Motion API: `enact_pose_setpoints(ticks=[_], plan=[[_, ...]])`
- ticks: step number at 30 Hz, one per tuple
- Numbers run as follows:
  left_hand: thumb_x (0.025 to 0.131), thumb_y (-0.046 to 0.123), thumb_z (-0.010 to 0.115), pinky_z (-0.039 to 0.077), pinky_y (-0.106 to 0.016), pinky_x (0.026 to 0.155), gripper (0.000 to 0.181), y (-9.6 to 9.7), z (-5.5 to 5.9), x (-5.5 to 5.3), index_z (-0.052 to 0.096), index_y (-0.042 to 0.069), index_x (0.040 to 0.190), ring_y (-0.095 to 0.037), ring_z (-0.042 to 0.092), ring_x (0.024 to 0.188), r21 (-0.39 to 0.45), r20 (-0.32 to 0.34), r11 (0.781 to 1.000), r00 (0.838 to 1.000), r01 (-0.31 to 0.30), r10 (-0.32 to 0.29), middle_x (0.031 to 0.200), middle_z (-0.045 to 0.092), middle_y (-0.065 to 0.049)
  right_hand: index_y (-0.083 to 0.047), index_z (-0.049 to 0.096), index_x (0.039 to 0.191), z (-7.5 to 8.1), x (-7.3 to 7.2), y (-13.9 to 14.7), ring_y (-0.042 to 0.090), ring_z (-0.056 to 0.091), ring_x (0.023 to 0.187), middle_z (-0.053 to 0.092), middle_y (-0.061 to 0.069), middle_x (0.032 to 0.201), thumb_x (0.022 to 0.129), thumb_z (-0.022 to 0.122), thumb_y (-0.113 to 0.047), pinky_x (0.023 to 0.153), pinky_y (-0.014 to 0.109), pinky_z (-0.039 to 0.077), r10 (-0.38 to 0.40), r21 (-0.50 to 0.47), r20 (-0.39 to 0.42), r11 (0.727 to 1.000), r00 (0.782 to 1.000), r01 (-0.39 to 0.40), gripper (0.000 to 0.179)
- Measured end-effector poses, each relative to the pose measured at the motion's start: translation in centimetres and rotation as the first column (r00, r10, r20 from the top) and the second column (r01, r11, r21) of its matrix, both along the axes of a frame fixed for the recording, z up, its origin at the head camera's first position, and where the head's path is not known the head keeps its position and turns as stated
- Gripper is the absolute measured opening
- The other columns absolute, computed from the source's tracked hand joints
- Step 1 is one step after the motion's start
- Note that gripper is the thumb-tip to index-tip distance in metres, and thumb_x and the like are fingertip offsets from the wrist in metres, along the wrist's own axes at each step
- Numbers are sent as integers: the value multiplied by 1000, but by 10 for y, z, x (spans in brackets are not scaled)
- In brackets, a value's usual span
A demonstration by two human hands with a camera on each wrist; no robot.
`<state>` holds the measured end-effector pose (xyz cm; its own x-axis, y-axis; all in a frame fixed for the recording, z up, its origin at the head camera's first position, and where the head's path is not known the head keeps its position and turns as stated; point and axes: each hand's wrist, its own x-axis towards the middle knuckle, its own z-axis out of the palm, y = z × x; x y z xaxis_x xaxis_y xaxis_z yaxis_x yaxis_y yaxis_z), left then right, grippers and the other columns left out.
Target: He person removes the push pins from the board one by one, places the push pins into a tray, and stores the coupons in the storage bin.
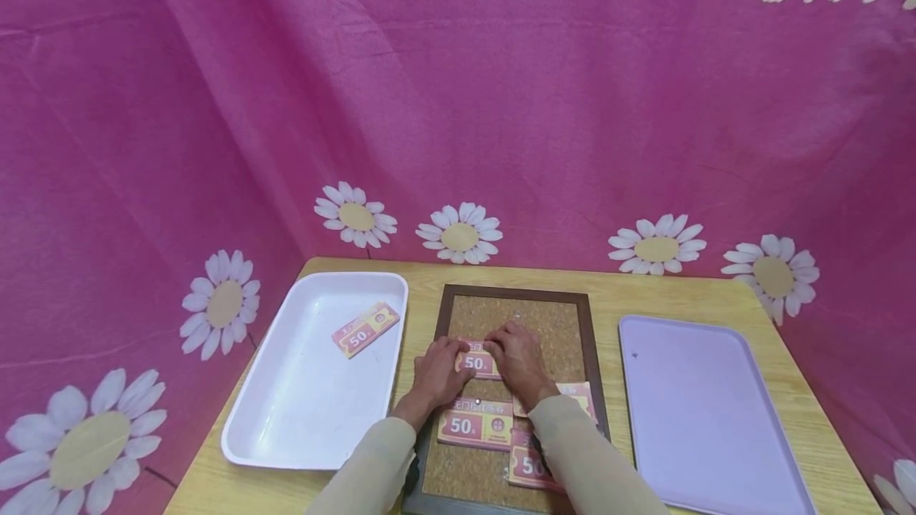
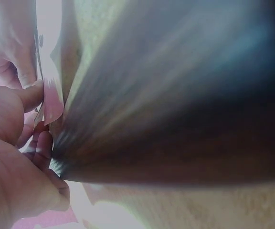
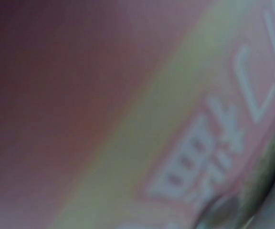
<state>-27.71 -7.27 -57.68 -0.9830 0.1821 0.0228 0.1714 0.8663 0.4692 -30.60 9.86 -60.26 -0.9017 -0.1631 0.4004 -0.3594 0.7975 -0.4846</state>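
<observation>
Close over the cork board [image 1: 468, 471], both hands are at a pink-and-yellow coupon [image 1: 478, 364] printed with 50. My left hand [image 1: 436, 376] holds its left end; the left wrist view shows the thumb and fingers of that left hand [image 2: 13, 143] pinching the coupon's edge [image 2: 54, 95]. At the opposite end, my right hand [image 1: 524, 360] grips the upper right corner with bent fingers, which hide that part. Below lie a coupon [image 1: 465, 425] with a small round dot at its top edge, another coupon [image 1: 525, 459], and a third coupon [image 1: 580, 397], partly covered by the right forearm.
On the left of the wooden table [image 1: 422, 296] stands a white tray [image 1: 308, 412] with a coupon [image 1: 365, 330] inside. A shallow purple tray [image 1: 708, 412] lies to the right. A dark frame [image 1: 590, 332] borders the board, and a pink curtain [image 1: 544, 141] hangs behind.
</observation>
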Motion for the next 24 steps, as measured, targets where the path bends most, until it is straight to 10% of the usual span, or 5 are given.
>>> enact_pose_setpoints(ticks=[24], plan=[[88,18,61,41,-46,82,15,2,9,-3,68,20,101,-24,59,101,132,31,987,996,-88,85,106,64,-4,-14,74,94,5,2,1,19,62,87,65,-1,90,87,72,-25,88,40,43,2,-178,89,984,996,14,12]])
